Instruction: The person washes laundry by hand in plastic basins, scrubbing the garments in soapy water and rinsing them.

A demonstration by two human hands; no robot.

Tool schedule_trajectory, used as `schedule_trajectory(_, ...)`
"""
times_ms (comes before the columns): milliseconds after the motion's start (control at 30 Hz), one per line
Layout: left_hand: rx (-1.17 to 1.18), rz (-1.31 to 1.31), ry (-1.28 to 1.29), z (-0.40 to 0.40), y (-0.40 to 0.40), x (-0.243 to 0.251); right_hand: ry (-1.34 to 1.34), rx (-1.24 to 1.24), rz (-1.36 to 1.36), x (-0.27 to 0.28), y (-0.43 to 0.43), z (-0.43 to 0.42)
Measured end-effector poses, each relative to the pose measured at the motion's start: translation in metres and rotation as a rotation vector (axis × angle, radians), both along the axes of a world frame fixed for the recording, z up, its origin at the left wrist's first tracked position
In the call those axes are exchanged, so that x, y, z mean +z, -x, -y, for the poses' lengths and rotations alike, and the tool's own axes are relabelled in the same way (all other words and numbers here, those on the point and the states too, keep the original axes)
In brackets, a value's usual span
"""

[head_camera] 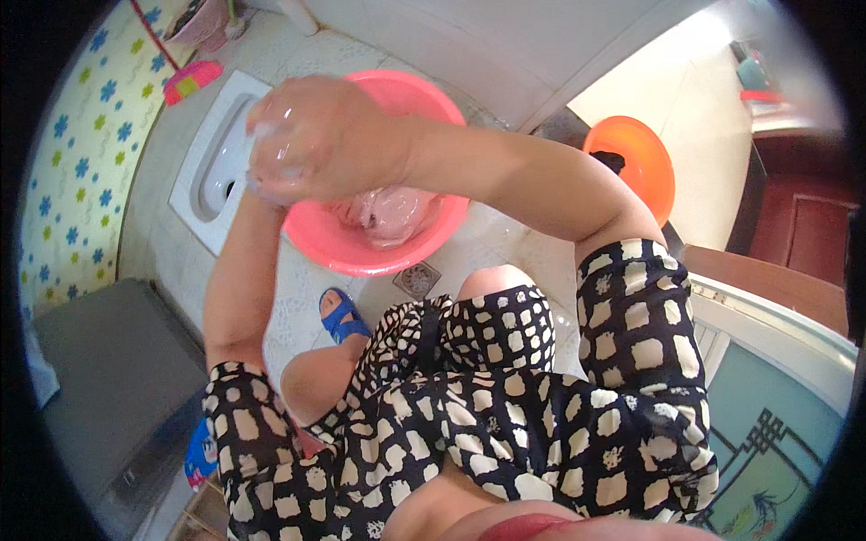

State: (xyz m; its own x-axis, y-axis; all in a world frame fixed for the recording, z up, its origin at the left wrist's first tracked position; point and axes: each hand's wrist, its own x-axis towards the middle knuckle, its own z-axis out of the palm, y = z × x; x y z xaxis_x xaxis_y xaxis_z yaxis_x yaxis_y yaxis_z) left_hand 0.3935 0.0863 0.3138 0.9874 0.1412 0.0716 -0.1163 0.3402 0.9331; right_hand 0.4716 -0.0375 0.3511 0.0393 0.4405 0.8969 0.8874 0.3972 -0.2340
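Note:
My left hand [270, 176] and my right hand [331, 128] are pressed together above the left rim of a pink plastic basin [379, 262]. Wet, whitish suds shine on the fingers. Whether anything lies between the hands cannot be told. My right hand covers most of my left. In the basin below lies a wet, pale pink cloth [392, 216], partly hidden by my right wrist.
A white squat toilet [196, 182] is set in the tiled floor left of the basin, with a pink dustpan [194, 81] beyond it. A metal floor drain [417, 279] lies near my feet. An orange basin [653, 159] holding something black stands at the right, near a doorway.

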Motion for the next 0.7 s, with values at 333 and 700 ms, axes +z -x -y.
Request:
schedule_trajectory(333,-0.407,-0.613,-0.074,0.0,-0.035,0.027,0.305,0.127,0.476,-0.022,0.041,0.007)
schedule_trajectory(700,-0.501,-0.562,-1.072,0.044,-0.038,-0.067,0.69,0.133,0.751,-0.16,0.081,0.004)
